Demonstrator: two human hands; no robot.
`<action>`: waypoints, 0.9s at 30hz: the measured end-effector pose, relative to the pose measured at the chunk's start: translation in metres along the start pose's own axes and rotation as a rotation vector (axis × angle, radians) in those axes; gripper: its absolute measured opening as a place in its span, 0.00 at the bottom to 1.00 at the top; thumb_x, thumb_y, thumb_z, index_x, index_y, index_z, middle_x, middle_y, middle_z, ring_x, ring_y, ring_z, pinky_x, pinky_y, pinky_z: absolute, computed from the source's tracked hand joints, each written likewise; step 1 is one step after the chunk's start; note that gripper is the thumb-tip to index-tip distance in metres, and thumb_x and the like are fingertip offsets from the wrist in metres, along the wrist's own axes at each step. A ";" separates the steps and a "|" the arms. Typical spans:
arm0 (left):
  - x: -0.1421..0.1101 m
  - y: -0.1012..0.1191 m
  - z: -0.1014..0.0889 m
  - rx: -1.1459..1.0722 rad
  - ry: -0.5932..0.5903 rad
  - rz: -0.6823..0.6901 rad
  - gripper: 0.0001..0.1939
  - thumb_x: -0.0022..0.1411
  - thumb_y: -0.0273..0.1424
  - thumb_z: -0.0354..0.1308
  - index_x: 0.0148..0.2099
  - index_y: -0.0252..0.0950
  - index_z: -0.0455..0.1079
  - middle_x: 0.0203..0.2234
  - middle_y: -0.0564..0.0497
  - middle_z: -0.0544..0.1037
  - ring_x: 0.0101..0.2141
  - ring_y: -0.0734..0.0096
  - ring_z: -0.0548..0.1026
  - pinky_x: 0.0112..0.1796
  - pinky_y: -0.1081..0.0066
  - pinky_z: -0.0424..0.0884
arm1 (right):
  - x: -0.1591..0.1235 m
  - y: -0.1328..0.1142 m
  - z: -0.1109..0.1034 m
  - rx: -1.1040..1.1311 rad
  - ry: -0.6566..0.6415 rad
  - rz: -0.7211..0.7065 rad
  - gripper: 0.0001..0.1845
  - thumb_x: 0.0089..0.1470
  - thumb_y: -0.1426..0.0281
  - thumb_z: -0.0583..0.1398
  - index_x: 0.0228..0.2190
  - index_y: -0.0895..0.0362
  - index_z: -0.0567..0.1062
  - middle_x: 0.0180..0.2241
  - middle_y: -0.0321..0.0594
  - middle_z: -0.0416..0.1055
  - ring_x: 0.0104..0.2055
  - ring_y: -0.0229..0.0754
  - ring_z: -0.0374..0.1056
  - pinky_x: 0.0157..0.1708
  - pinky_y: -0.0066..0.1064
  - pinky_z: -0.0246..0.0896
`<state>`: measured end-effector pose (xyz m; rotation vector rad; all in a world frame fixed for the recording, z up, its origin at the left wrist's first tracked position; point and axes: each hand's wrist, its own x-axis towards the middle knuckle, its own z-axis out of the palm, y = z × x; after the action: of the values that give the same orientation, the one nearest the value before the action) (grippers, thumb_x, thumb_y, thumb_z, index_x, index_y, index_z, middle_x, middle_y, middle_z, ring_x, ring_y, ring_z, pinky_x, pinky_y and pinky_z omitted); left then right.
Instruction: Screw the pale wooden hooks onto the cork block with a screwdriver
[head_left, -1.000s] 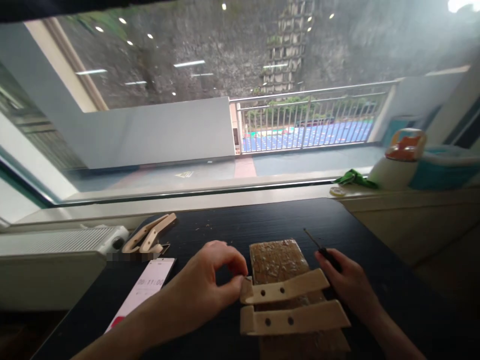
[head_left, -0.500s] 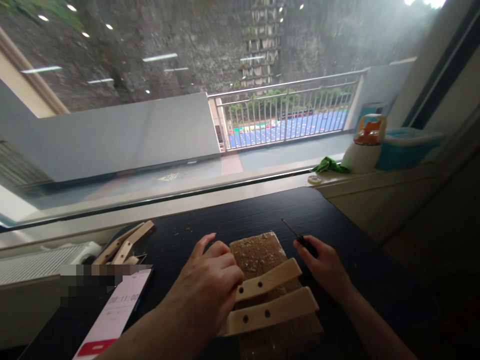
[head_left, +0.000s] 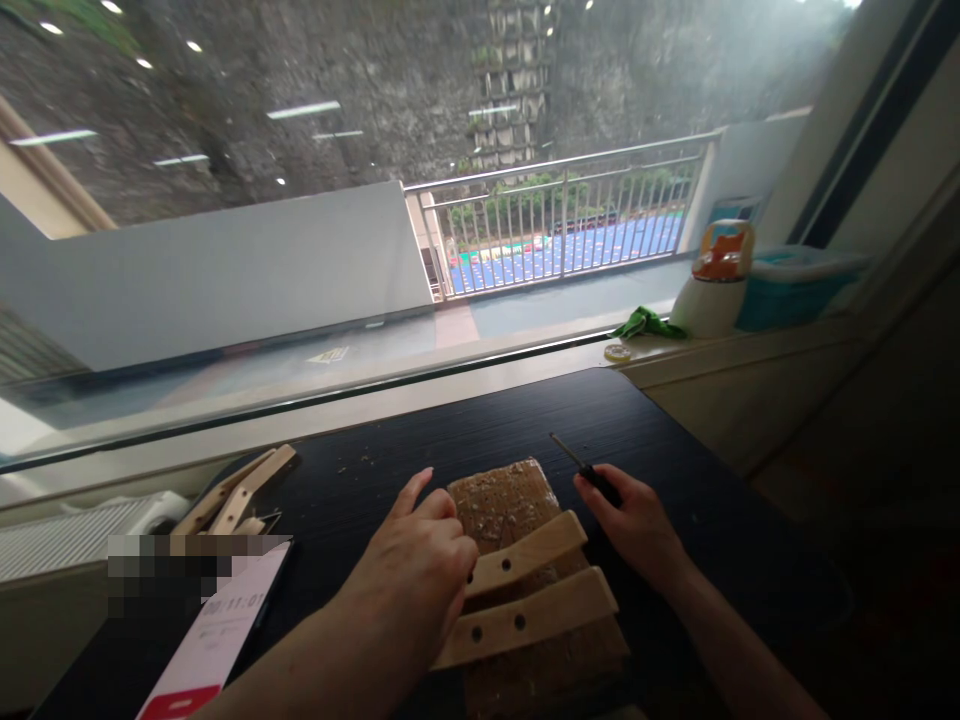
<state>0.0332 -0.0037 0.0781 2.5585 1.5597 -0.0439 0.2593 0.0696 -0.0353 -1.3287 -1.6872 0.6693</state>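
Observation:
My right hand (head_left: pixel 637 515) grips a thin screwdriver (head_left: pixel 592 475) by its dark handle, the shaft pointing up and left over the black table. My left hand (head_left: pixel 420 560) is closed at the left end of the upper curved wooden piece (head_left: pixel 529 552), covering that end; its index finger sticks up and the other fingertips are hidden. Below it lies a second curved wooden piece (head_left: pixel 555 612) with two dark round spots, its left end near my left wrist. Both pieces rest across a worn brown block (head_left: pixel 510 500) with a flaking, pitted top and shiny wrapping.
More wooden pieces (head_left: pixel 247 490) lie at the table's left edge. A phone (head_left: pixel 217 640) showing a timer lies left of my forearm. Along the window sill stand a white and orange bottle (head_left: pixel 712 290), a green cloth (head_left: pixel 646 323), a tape roll (head_left: pixel 617 353) and a teal tub (head_left: pixel 795 290).
The whole view has shifted slightly, so things sit a little further left. Both hands keep nearly the same pose, and the screwdriver stays in my right hand.

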 end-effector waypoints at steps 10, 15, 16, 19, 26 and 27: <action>0.003 -0.001 0.007 -0.039 -0.034 0.003 0.12 0.55 0.24 0.53 0.22 0.38 0.71 0.23 0.51 0.75 0.33 0.66 0.71 0.58 0.56 0.51 | 0.000 0.001 0.000 0.036 -0.011 0.020 0.16 0.54 0.58 0.55 0.29 0.57 0.74 0.25 0.37 0.72 0.30 0.41 0.67 0.31 0.29 0.59; 0.001 -0.007 0.008 -0.155 0.023 0.021 0.11 0.52 0.22 0.54 0.21 0.36 0.72 0.23 0.50 0.74 0.35 0.67 0.69 0.51 0.65 0.61 | 0.000 0.003 0.002 0.055 -0.014 0.039 0.17 0.53 0.57 0.55 0.29 0.58 0.74 0.25 0.38 0.71 0.29 0.41 0.65 0.31 0.30 0.58; 0.002 -0.008 0.007 -0.177 0.011 0.013 0.11 0.51 0.22 0.54 0.21 0.36 0.73 0.23 0.50 0.74 0.35 0.67 0.69 0.50 0.66 0.62 | 0.000 0.004 0.002 0.061 -0.020 0.042 0.17 0.53 0.57 0.55 0.29 0.58 0.73 0.25 0.38 0.71 0.29 0.41 0.65 0.31 0.31 0.58; 0.004 -0.013 0.003 -0.291 -0.066 -0.010 0.10 0.50 0.23 0.54 0.26 0.35 0.78 0.24 0.50 0.76 0.33 0.69 0.71 0.42 0.72 0.65 | 0.002 0.004 0.000 0.088 -0.058 0.048 0.17 0.53 0.56 0.55 0.29 0.58 0.73 0.25 0.37 0.69 0.29 0.41 0.64 0.31 0.31 0.58; 0.011 -0.029 0.005 -0.665 -0.329 -0.124 0.13 0.49 0.28 0.55 0.34 0.33 0.79 0.24 0.51 0.80 0.26 0.71 0.74 0.24 0.79 0.64 | 0.001 -0.021 -0.038 0.123 -0.164 0.052 0.18 0.58 0.58 0.48 0.38 0.58 0.67 0.21 0.31 0.63 0.23 0.37 0.61 0.23 0.28 0.57; 0.012 -0.031 0.006 -0.700 -0.335 -0.138 0.13 0.49 0.29 0.55 0.33 0.32 0.79 0.24 0.50 0.79 0.25 0.71 0.73 0.23 0.78 0.63 | -0.002 -0.029 -0.046 0.064 -0.197 0.027 0.17 0.58 0.58 0.49 0.39 0.57 0.67 0.24 0.33 0.66 0.25 0.37 0.63 0.24 0.28 0.58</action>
<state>0.0117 0.0197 0.0680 1.7986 1.3154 0.0492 0.2851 0.0554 0.0101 -1.2758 -1.7899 0.8872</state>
